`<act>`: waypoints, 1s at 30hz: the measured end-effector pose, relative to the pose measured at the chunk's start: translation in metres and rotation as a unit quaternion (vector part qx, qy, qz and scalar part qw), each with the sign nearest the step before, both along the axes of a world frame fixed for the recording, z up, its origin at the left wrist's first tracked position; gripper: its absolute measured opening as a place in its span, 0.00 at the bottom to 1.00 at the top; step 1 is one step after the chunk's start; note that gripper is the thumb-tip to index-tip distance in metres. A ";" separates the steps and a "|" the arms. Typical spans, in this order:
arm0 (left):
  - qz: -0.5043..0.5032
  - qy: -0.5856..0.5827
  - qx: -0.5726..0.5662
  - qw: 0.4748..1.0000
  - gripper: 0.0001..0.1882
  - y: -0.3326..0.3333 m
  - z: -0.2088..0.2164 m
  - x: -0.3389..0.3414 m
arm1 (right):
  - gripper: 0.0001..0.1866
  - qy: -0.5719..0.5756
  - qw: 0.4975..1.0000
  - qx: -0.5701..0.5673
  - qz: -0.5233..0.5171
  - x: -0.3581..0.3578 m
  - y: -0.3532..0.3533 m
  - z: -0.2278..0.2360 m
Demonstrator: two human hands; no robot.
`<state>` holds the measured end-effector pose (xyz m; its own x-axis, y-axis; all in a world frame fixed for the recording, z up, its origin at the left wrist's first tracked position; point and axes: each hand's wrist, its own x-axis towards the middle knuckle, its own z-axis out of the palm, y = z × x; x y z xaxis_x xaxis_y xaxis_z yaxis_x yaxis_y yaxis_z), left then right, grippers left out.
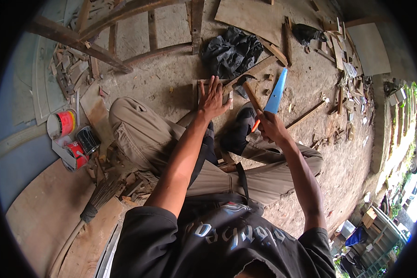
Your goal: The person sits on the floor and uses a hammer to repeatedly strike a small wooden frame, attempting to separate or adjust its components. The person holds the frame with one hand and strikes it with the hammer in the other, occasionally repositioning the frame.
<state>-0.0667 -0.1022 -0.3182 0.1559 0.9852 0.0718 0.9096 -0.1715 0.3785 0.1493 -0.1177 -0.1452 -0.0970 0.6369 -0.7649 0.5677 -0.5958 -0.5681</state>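
My left hand [211,98] is open, its fingers stretched out over a small wooden frame [196,92] on the floor between my legs. My right hand [271,125] is closed round the wooden handle of a hammer [252,95], whose dark head points toward the frame. A handsaw with a blue blade [277,90] and an orange handle shows just past the right hand. Whether the hand also touches the saw, I cannot tell. A wooden board [259,69] runs slantwise beyond the frame.
A crumpled black plastic bag [231,51] lies ahead. Paint cans [66,124] and a broom [99,197] are at the left. Wooden chair-like framing [157,53] stands far left. Wood scraps [345,88] litter the right side, with a loose stick [306,114] nearer.
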 end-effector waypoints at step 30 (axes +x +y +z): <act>-0.017 -0.187 0.079 0.979 0.09 0.001 -0.002 -0.019 | 0.22 0.007 0.992 -0.048 0.113 -0.007 0.064 0.034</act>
<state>-0.0861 -0.1010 -0.3199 0.1214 0.9521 0.2807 0.7060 -0.2816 0.6498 0.1419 -0.0537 -0.1115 -0.2403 0.5210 -0.8190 0.6855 -0.5063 -0.5232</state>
